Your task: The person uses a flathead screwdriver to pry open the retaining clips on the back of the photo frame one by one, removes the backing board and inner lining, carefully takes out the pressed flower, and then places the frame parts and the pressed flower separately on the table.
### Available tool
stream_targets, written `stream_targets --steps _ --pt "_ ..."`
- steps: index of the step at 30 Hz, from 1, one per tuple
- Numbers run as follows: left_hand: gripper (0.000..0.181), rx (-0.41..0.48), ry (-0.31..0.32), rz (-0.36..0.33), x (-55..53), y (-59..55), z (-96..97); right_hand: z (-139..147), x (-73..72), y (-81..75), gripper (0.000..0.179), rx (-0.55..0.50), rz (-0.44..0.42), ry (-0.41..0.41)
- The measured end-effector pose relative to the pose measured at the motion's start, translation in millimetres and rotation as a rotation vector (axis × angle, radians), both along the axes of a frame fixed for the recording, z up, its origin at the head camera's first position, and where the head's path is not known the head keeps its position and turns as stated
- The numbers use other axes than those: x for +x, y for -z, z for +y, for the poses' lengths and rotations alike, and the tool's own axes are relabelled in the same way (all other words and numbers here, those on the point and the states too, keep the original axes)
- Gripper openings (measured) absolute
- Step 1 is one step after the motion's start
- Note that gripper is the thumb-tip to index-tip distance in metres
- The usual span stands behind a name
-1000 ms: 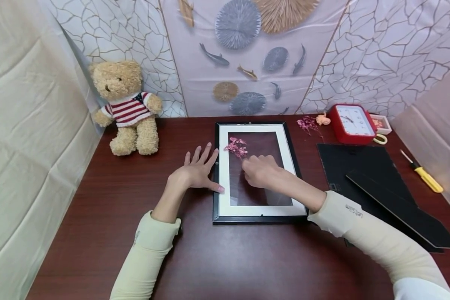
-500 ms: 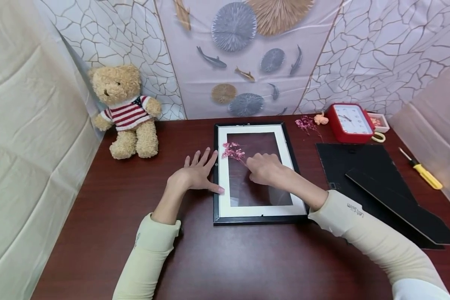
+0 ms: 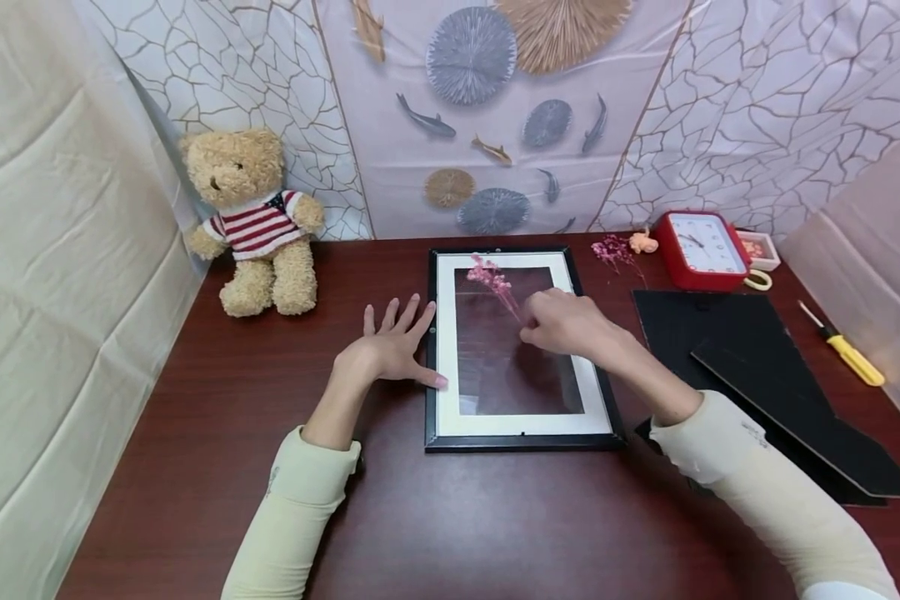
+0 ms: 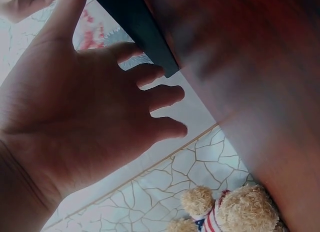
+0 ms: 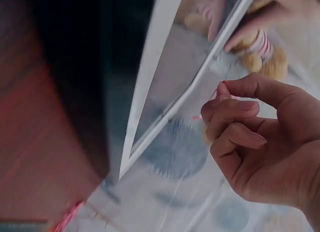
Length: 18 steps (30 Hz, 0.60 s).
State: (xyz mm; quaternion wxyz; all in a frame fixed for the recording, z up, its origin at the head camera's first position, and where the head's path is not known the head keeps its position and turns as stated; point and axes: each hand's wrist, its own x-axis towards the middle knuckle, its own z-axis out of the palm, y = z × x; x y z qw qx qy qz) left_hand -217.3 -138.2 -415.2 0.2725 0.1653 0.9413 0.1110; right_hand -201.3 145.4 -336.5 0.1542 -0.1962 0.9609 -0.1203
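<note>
A black picture frame (image 3: pixel 525 444) with a white mat (image 3: pixel 447 350) round a clear pane lies on the dark wood table. My right hand (image 3: pixel 566 323) pinches the thin stem of a pink dried flower sprig (image 3: pixel 492 279) over the pane, its blossoms pointing to the far left. In the right wrist view, thumb and forefinger meet on the stem while the other fingers curl. My left hand (image 3: pixel 390 346) has its fingers spread at the left side of the picture frame, the thumb reaching onto the mat; the left wrist view shows the left palm (image 4: pixel 85 101) with fingers extended.
Black backing boards (image 3: pixel 720 333) lie to the right, beside a yellow-handled screwdriver (image 3: pixel 855 358). A red clock (image 3: pixel 703 250), a small white box (image 3: pixel 767 250) and another pink sprig (image 3: pixel 615 250) stand or lie at the back right. A teddy bear (image 3: pixel 258 221) sits at the back left.
My right hand has moved to the right, and the sprig with it; its blossoms have shifted from the mat's left side up toward its top. The left hand has stayed in place.
</note>
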Motion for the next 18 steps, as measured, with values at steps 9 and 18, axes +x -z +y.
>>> stream_targets --steps 9,18 --pt "0.136 -0.022 -0.018 0.017 3.2 -3.8 -1.2 44 -13.8 -16.3 0.017 -0.011 0.059 0.08" --pt "0.136 -0.022 0.001 0.019 -1.8 3.3 -1.1 90 -30.4 -10.9 0.027 -0.011 0.058 0.111"
